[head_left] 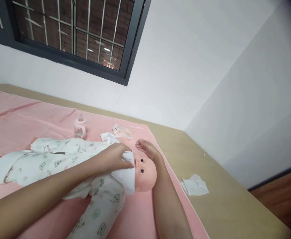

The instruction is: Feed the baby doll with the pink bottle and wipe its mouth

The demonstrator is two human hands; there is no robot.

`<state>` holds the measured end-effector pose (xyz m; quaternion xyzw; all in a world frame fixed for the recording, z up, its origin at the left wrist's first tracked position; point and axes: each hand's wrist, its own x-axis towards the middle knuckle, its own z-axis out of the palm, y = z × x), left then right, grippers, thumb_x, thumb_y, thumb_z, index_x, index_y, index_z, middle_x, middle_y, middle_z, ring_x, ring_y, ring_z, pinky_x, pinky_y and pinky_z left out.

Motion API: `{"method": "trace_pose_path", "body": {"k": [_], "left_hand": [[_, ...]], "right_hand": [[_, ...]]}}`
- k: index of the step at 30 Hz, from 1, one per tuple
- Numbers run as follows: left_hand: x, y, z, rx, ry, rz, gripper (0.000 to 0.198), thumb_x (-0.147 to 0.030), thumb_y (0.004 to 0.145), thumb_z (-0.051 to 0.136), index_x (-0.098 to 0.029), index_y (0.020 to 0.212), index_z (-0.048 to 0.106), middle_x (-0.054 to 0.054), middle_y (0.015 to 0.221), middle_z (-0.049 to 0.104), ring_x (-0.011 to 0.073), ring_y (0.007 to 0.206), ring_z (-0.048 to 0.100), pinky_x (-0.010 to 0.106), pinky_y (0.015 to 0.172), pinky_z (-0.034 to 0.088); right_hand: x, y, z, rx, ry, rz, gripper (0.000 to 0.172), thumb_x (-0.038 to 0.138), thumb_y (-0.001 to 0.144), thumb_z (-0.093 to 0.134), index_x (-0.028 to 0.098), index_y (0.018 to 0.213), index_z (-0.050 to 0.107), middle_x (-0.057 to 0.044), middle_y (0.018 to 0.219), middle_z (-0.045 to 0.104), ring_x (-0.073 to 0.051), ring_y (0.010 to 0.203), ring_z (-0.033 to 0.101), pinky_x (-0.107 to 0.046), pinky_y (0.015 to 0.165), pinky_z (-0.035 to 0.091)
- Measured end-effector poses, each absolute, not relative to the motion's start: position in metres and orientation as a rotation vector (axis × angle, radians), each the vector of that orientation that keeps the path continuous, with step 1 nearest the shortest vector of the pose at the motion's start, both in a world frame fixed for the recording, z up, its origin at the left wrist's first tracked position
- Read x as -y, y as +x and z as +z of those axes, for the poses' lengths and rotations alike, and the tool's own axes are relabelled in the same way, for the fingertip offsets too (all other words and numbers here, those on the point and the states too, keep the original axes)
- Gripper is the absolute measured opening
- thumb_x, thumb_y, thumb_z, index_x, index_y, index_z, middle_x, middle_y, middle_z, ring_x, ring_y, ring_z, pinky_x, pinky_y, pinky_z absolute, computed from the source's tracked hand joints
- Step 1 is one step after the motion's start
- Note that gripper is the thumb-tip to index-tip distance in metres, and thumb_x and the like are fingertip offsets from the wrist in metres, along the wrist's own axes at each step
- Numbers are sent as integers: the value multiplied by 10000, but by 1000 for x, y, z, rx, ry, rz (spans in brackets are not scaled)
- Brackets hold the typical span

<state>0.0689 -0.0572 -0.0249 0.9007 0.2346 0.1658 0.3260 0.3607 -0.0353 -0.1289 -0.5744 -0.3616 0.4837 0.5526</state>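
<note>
A baby doll (pixel 146 174) lies on its back on a pink cloth (pixel 135 212), its head toward the right, dressed in a white printed outfit (pixel 95 212). My left hand (pixel 115 159) pinches a white cloth (pixel 127 179) between thumb and fingers at the doll's chin and neck. The cloth reaches up to the doll's mouth. Beyond the top of the doll's head, my right hand (pixel 145 147) curves round with its fingers stretched out, holding nothing; its wrist is beside the head.
A pink-topped baby bottle (pixel 80 126) stands behind the doll. A clear plastic packet (pixel 122 131) lies near the cloth's back edge. White tissue (pixel 195 185) rests on the wooden table (pixel 222 205) at right. Walls and a barred window (pixel 73 30) are behind.
</note>
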Motion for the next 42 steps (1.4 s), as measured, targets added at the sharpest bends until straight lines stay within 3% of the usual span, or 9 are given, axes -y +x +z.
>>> {"method": "trace_pose_path", "body": {"k": [14, 22, 31, 42], "left_hand": [[64, 70, -28, -643, 2615, 462, 255, -244, 780, 503, -200, 593, 335, -2, 610, 536, 172, 613, 510, 272, 544, 263], [59, 70, -29, -673, 2667, 466, 163, -242, 805, 517, -198, 664, 449, 41, 762, 640, 229, 758, 596, 282, 601, 326], [60, 70, -28, -679, 2700, 480, 158, -149, 789, 455, -194, 640, 432, 24, 736, 600, 192, 685, 558, 275, 567, 307], [56, 74, -33, -585, 2616, 562, 175, -160, 837, 464, -176, 765, 623, 51, 863, 645, 202, 818, 597, 275, 689, 394]], "right_hand": [[31, 368, -138, 849, -1322, 1116, 119, 212, 843, 641, 131, 929, 629, -98, 914, 713, -157, 827, 705, -278, 854, 565], [31, 366, -137, 845, -1334, 1088, 97, 211, 851, 639, 132, 906, 630, -94, 886, 707, -152, 812, 704, -258, 826, 574], [30, 366, -138, 833, -1344, 1076, 63, 177, 868, 598, 131, 889, 636, -83, 849, 707, -142, 781, 701, -238, 802, 578], [29, 368, -141, 833, -1338, 1071, 75, 190, 861, 602, 133, 898, 633, -81, 852, 709, -152, 787, 703, -240, 789, 575]]}}
